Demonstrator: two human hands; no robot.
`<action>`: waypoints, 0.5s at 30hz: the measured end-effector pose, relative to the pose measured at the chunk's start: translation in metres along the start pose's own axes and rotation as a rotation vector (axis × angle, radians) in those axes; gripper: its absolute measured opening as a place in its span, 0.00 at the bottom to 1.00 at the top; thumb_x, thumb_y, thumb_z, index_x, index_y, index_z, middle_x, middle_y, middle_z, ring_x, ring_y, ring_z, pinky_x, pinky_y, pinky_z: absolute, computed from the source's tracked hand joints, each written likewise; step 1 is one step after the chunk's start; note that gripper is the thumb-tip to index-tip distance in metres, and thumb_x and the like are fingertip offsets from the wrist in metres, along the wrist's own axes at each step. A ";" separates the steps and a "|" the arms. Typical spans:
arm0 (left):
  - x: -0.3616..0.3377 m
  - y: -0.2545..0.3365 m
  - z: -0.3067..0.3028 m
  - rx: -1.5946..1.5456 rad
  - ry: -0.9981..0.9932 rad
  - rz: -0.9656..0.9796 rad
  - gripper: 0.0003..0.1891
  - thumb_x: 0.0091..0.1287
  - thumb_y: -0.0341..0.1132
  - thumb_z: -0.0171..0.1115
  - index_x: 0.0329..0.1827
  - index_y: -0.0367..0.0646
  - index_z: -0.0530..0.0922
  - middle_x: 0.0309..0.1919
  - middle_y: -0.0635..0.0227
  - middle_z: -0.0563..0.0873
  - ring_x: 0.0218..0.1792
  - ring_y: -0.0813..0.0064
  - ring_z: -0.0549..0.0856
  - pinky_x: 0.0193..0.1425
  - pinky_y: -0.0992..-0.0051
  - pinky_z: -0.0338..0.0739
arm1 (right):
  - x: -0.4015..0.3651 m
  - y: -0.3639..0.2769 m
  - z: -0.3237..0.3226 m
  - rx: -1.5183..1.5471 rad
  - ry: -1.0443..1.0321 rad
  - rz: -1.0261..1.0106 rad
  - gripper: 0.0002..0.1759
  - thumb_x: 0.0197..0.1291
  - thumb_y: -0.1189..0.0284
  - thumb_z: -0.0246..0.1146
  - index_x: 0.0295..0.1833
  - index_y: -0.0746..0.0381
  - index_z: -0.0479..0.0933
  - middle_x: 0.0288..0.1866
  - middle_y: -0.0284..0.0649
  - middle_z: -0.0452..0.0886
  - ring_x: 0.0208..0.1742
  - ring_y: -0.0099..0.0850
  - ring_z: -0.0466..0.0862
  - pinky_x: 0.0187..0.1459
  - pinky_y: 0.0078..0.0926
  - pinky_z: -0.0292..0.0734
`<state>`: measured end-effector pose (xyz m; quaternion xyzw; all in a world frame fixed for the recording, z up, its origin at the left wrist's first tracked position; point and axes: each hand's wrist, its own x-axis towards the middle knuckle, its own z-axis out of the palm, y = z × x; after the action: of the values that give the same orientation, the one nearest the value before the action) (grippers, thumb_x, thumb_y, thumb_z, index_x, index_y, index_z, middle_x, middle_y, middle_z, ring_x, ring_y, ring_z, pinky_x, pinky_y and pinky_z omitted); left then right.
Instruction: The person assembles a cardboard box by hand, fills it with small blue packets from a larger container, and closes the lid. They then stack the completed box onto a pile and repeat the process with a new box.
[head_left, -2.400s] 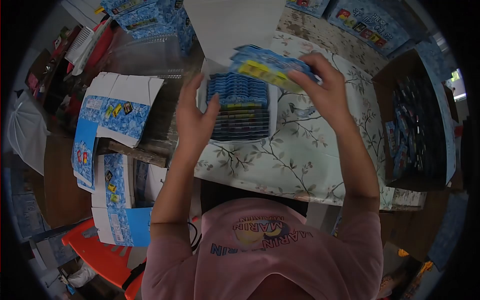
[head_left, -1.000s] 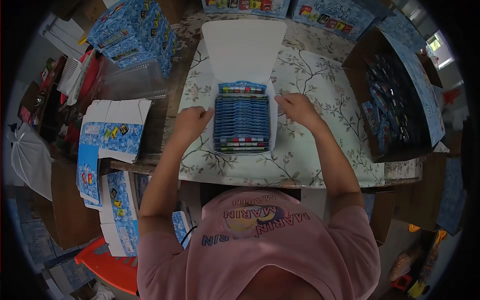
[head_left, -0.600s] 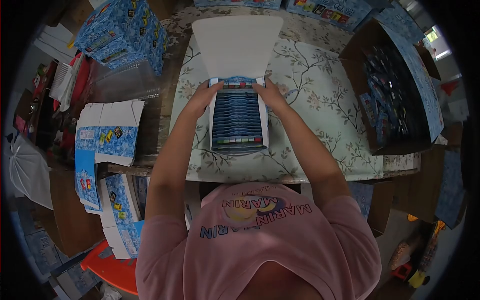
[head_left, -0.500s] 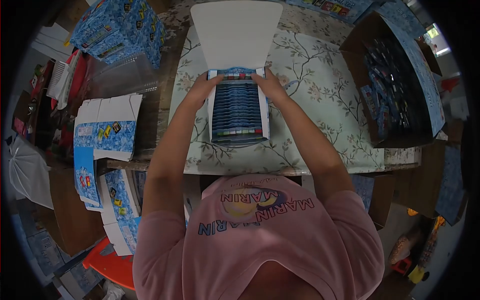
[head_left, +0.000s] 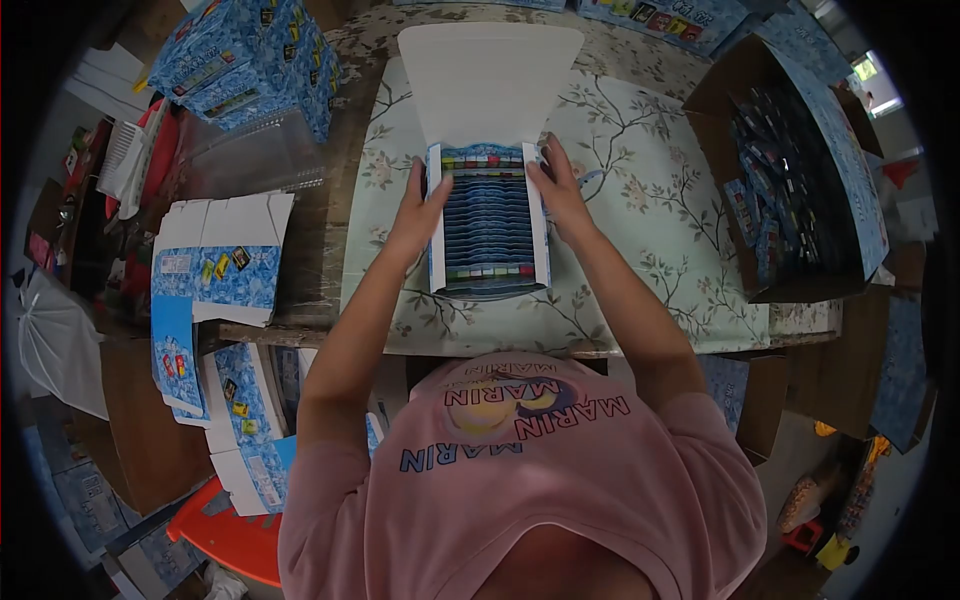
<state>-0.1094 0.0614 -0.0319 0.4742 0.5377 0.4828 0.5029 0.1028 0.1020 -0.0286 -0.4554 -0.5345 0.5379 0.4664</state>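
A white-lined cardboard display box [head_left: 437, 255] lies on the table with its lid flap [head_left: 490, 85] raised at the far end. Inside it, a tight row of blue packets [head_left: 487, 215] fills the tray, with coloured strips showing at both ends. My left hand [head_left: 420, 212] holds the box's left wall near the far end, thumb over the rim and fingers outside. On the opposite wall, my right hand [head_left: 563, 195] does likewise, its thumb at the inner edge and its fingers along the outside.
An open carton [head_left: 755, 270] of loose dark packets stands at right. Flattened printed boxes [head_left: 225, 255] lie over the left table edge, and stacked blue boxes [head_left: 245, 70] rise at back left. A flowered cloth [head_left: 640, 240] covers the table. An orange stool [head_left: 225, 535] is below left.
The display box has shifted slightly right and nearer in the view, though the surroundings have shifted a little too. Both hands' fingers have straightened and loosened along its sides.
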 end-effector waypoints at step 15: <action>-0.080 0.045 -0.027 0.941 -0.427 0.556 0.24 0.60 0.40 0.60 0.59 0.42 0.73 0.63 0.60 0.70 0.69 0.54 0.59 0.68 0.55 0.58 | -0.089 -0.043 -0.030 -1.086 -0.560 -0.536 0.40 0.52 0.47 0.62 0.66 0.58 0.63 0.70 0.42 0.59 0.73 0.41 0.54 0.68 0.46 0.52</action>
<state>-0.1316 -0.0157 0.0204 0.8565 0.4363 0.1997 0.1900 0.1463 0.0178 0.0137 -0.3202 -0.9251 0.1555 0.1321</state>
